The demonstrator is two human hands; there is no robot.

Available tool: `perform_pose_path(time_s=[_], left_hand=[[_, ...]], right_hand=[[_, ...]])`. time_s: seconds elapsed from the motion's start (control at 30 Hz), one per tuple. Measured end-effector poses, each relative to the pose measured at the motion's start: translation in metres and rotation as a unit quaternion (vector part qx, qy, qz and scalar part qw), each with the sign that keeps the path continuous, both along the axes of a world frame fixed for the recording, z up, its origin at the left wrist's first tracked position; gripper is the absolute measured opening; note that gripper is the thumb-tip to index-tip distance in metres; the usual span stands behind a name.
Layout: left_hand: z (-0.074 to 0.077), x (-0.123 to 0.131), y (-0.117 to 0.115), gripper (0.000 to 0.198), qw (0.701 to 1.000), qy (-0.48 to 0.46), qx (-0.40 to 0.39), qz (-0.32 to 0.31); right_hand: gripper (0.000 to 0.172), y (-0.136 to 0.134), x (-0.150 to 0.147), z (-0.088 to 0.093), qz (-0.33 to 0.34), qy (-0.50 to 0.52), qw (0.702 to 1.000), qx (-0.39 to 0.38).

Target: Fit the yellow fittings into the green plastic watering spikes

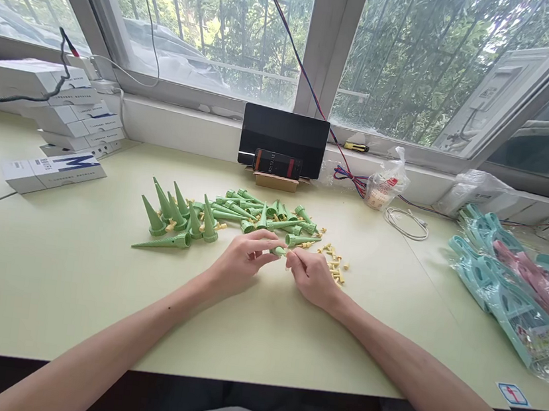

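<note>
Head view, the only one. My left hand point(251, 256) pinches a green cone point(277, 251) between thumb and fingers, over the front of the counter point(386, 272). My right hand point(313, 277) is curled, thumb and fingertips pressed together by the cone's end; anything inside is hidden, can't tell. To do this well, I'd steady the cone with the left, keep the right fingertips close, line up straight and avoid twisting sideways.

Small yellow pieces point(336, 264) lie just beside my right hand; a heap of green cones point(263, 214) sits beyond, with upright cones point(178, 210) to the left. Counter is pale green: white boxes point(78, 115) far left, dark tablet point(283, 133) behind a phone point(278, 164), teal bagged items point(500, 280) right. Barred windows point(412, 62) behind, foliage outside.
</note>
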State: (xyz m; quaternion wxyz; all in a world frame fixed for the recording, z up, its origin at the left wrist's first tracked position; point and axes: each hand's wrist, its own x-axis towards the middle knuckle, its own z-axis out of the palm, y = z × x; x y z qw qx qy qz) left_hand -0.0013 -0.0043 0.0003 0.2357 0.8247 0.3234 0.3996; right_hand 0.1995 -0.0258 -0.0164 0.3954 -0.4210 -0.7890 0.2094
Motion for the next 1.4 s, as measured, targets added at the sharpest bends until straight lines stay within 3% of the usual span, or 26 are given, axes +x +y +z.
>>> perform_pose_path(time_s=[0.47,1.4], left_hand=[[0.0053,0.0019,-0.0035,0.028,0.999,0.007,-0.039,-0.005],[0.004,0.0011,-0.0028,0.024,0.997,0.048,-0.051,0.01]], right_hand=[[0.044,-0.0004,-0.0015,0.0024,0.001,0.028,0.999,-0.042],[0.041,0.0004,0.0017,0.0036,0.015,0.0,1.0,0.008]])
